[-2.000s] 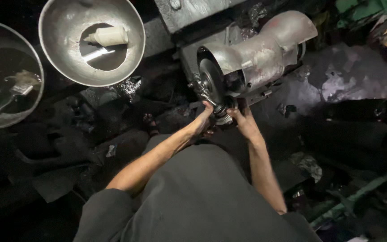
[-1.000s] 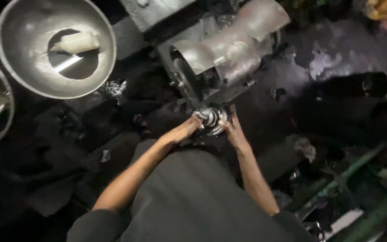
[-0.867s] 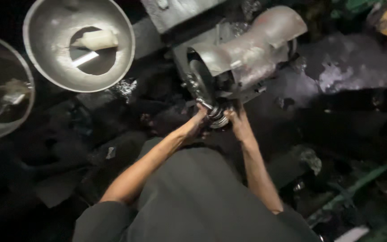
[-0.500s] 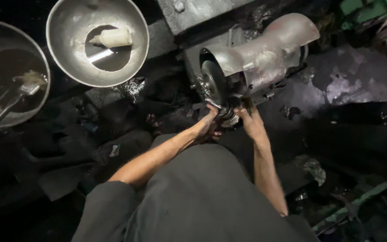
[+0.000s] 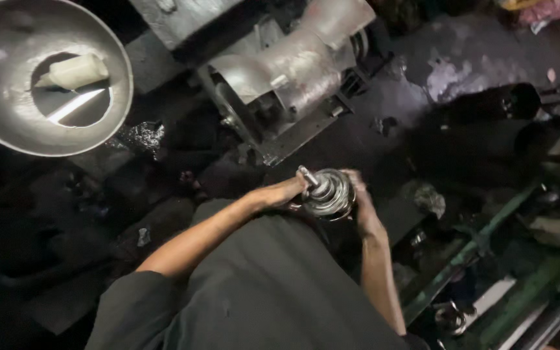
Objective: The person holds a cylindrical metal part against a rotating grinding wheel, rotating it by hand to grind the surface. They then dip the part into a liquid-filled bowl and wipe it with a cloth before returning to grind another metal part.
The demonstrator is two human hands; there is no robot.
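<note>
Both hands hold a shiny stepped metal part (image 5: 327,192), a stack of polished rings that narrows toward a short stub shaft (image 5: 307,175) pointing up and to the left. It sits between the two hands just in front of the person's dark-clothed torso, near but clear of the grey grinding machine (image 5: 293,71) further out. The left hand (image 5: 279,193) closes on the part from its left side, fingertips at the base of the shaft; the right hand (image 5: 360,206) wraps the opposite rim, fingers curled over the widest ring, so each grip is shut on the part and neither palm is open. By its look this is solid turned steel, and I would judge it heavy for its bulk and wholly rigid: it will not give under pressure, and nothing about it seems fragile. The polished surface is likely slippery (the grimy surroundings suggest grease or dust on the hands too), and the stepped edges may be sharp or burred. The safest hold is probably what shows here, two hands on opposite sides of the widest ring, where the steps give the fingers a ledge; the thin shaft alone would offer poor leverage. Off to the left stands a large metal bowl (image 5: 8,133) with a pale block (image 5: 76,70) and a flat strip in it.
</note>
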